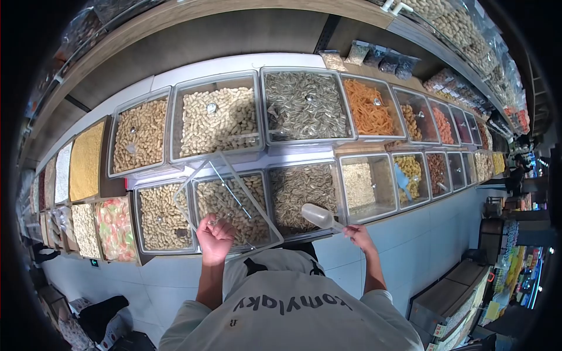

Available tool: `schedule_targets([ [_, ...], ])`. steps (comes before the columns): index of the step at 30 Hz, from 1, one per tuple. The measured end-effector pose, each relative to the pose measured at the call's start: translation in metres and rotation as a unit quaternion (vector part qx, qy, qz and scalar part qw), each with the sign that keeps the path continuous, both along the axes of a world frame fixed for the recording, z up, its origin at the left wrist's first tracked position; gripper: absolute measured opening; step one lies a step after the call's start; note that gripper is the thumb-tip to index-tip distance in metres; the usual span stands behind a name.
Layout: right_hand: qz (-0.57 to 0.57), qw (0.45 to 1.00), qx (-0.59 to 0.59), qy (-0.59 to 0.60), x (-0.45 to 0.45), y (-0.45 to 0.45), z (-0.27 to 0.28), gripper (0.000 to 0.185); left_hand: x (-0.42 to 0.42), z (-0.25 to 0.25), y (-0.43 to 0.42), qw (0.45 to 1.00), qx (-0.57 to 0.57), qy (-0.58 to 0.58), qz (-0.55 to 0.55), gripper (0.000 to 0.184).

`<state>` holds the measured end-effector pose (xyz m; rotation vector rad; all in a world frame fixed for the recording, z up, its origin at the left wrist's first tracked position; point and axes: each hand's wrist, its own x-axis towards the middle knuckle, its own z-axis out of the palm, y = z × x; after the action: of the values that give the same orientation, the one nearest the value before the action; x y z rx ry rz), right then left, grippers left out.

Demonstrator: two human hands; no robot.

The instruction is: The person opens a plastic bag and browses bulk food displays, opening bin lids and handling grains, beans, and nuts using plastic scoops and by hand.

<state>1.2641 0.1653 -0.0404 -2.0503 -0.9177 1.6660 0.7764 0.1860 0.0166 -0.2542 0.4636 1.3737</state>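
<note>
My left hand [215, 237] is closed at the knob of a clear plastic lid [250, 196]. The lid is tilted over a bin of peanuts [211, 190], beside the uncovered-looking bin of striped sunflower seeds [301, 188]. In my right hand [359, 236], fingers wrap the handle of a translucent scoop [318, 216]. The scoop's bowl points left, over the front right part of the sunflower seed bin. Whether any seeds lie in the scoop is hard to make out.
Lidded bins stand in two rows, with peanuts [219, 117], dark seeds [307, 102] and orange strips [369, 108] behind. Another scoop [402, 181] lies in a yellow-filled bin. A wooden shelf [263, 13] runs above. At lower left, a person [105, 316] is partly visible.
</note>
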Motion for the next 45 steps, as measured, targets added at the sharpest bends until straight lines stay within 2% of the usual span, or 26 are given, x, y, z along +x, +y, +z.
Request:
schedule_targets([
  [5, 0.028, 0.994, 0.083, -0.06, 0.029, -0.004, -0.027, 0.017, -0.002, -0.002, -0.002, 1.0, 0.012, 0.003, -0.002, 0.024],
  [8, 0.097, 0.989, 0.099, -0.059, 0.033, -0.005, -0.019, 0.019, 0.0, -0.003, -0.003, 1.0, 0.001, 0.01, -0.005, 0.024],
  [10, 0.004, 0.997, 0.073, -0.037, 0.029, -0.005, -0.008, 0.024, 0.002, -0.004, -0.004, 1.0, -0.004, 0.01, -0.008, 0.024],
  [14, -0.087, 0.992, 0.082, -0.037, 0.004, -0.015, -0.037, 0.031, 0.01, -0.007, -0.001, 1.0, -0.017, 0.003, -0.021, 0.024],
  [16, -0.127, 0.99, 0.066, -0.006, -0.035, -0.019, -0.043, 0.037, 0.015, -0.005, 0.0, 0.999, -0.013, -0.005, -0.03, 0.024],
  [17, -0.144, 0.986, 0.06, 0.052, -0.043, -0.022, -0.048, 0.039, 0.019, -0.002, 0.001, 0.999, -0.028, -0.001, -0.034, 0.025],
  [19, -0.189, 0.969, 0.076, 0.136, -0.061, -0.027, -0.061, 0.041, 0.026, 0.0, 0.003, 0.998, -0.043, -0.002, -0.04, 0.025],
  [20, -0.239, 0.961, 0.048, 0.13, -0.072, -0.027, -0.068, 0.041, 0.028, -0.003, 0.003, 0.998, -0.039, 0.0, -0.044, 0.025],
  [23, -0.33, 0.92, 0.122, 0.173, -0.093, -0.028, -0.088, 0.041, 0.041, 0.001, 0.002, 0.995, -0.058, 0.021, -0.073, 0.022],
  [26, -0.363, 0.904, 0.131, 0.187, -0.111, -0.026, -0.093, 0.041, 0.048, -0.016, 0.0, 0.99, -0.066, -0.016, -0.123, 0.019],
  [27, -0.352, 0.909, 0.105, 0.197, -0.116, -0.025, -0.079, 0.042, 0.053, -0.015, -0.001, 0.988, -0.059, -0.032, -0.141, 0.019],
  [28, -0.311, 0.914, 0.139, 0.222, -0.113, -0.031, -0.091, 0.043, 0.058, -0.016, -0.002, 0.988, -0.055, -0.029, -0.143, 0.019],
  [30, -0.308, 0.915, 0.165, 0.2, -0.116, -0.034, -0.088, 0.045, 0.067, -0.021, -0.001, 0.982, -0.034, -0.036, -0.182, 0.019],
  [31, -0.343, 0.903, 0.175, 0.192, -0.116, -0.038, -0.091, 0.044, 0.071, -0.021, 0.0, 0.98, -0.044, -0.041, -0.192, 0.019],
  [35, -0.345, 0.917, 0.137, 0.146, -0.106, -0.059, -0.096, 0.042, 0.089, -0.027, 0.009, 0.97, -0.064, -0.025, -0.235, 0.016],
  [38, -0.309, 0.925, 0.128, 0.178, -0.097, -0.073, -0.082, 0.042, 0.11, -0.03, 0.015, 0.967, -0.08, -0.003, -0.243, 0.018],
  [40, -0.39, 0.881, 0.048, 0.262, -0.089, -0.079, -0.075, 0.042, 0.123, -0.04, 0.019, 0.964, -0.088, 0.009, -0.252, 0.017],
  [42, -0.406, 0.859, 0.062, 0.304, -0.073, -0.093, -0.08, 0.041, 0.136, -0.055, 0.025, 0.962, -0.095, 0.023, -0.256, 0.016],
  [45, -0.395, 0.857, 0.099, 0.315, -0.05, -0.106, -0.061, 0.041, 0.157, -0.074, 0.028, 0.958, -0.092, 0.008, -0.271, 0.015],
])
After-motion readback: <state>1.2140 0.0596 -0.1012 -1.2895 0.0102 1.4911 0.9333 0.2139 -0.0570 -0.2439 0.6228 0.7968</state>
